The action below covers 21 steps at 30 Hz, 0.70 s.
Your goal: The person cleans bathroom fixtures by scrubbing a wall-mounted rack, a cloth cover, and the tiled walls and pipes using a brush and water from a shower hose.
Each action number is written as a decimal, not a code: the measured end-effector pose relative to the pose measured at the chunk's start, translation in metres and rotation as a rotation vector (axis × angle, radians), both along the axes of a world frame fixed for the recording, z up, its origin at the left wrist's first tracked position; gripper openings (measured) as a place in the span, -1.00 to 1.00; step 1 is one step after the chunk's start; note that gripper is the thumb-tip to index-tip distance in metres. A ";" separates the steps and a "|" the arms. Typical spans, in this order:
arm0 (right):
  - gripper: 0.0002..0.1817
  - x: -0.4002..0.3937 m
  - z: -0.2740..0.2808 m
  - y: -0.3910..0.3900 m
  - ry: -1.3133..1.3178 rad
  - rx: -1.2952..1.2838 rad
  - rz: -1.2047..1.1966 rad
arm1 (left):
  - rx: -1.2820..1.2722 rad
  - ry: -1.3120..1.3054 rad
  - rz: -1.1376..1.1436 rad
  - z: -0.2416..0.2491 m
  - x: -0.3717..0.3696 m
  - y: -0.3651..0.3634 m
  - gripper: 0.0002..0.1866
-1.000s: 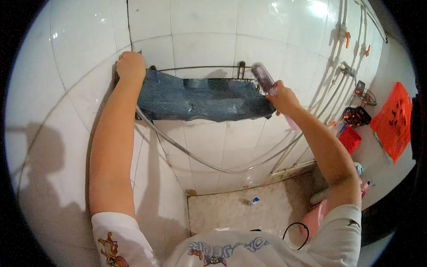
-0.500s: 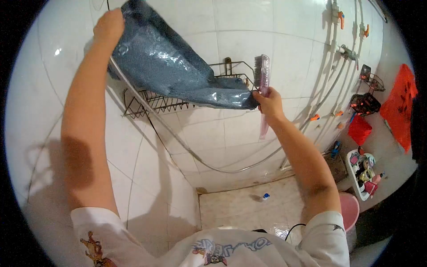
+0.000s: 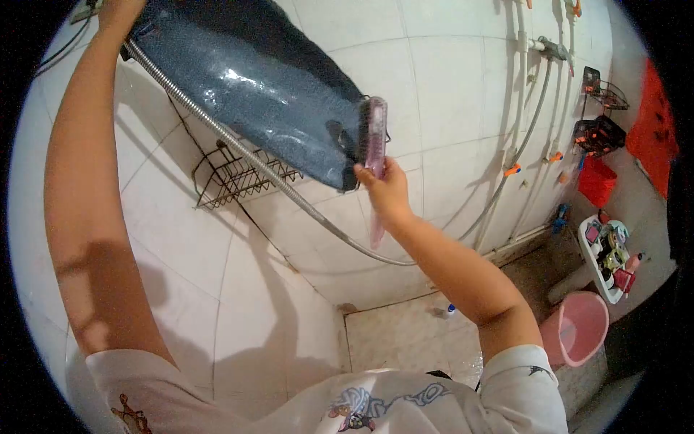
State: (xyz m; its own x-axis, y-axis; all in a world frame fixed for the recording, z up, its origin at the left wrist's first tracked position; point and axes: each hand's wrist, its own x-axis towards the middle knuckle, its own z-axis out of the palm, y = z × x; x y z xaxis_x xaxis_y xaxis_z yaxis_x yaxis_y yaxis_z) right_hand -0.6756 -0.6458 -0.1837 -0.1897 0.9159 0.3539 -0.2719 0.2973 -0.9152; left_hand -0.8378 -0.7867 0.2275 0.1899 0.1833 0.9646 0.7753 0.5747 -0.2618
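A dark blue-grey, mat-like sheet (image 3: 238, 87) with glossy wet patches stretches slantwise between my two hands in front of the tiled wall. My left hand (image 3: 121, 13), cut off by the top edge of the view, is closed on its upper left end; the fingertips are hidden. At the lower right corner, my right hand (image 3: 387, 192) pinches the sheet and also grips a pink see-through scrubbing brush (image 3: 376, 134). The brush stands nearly upright, its dark bristles turned left against the sheet.
A metal shower hose (image 3: 282, 184) loops across in front of a black wire rack (image 3: 235, 177) on the wall. Pipes with orange-handled valves (image 3: 512, 170) run up the right side. A pink bucket (image 3: 578, 329) and a white tray of toiletries (image 3: 601, 260) are at right.
The sheet has been pulled tauter and moved up and left with my left hand. My right hand has shifted left with the brush, which now lies against the sheet. The view has turned.
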 end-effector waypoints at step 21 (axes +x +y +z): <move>-0.78 0.017 0.087 0.065 -0.798 0.739 -0.516 | -0.430 -0.761 0.381 -0.286 -0.196 0.023 -0.76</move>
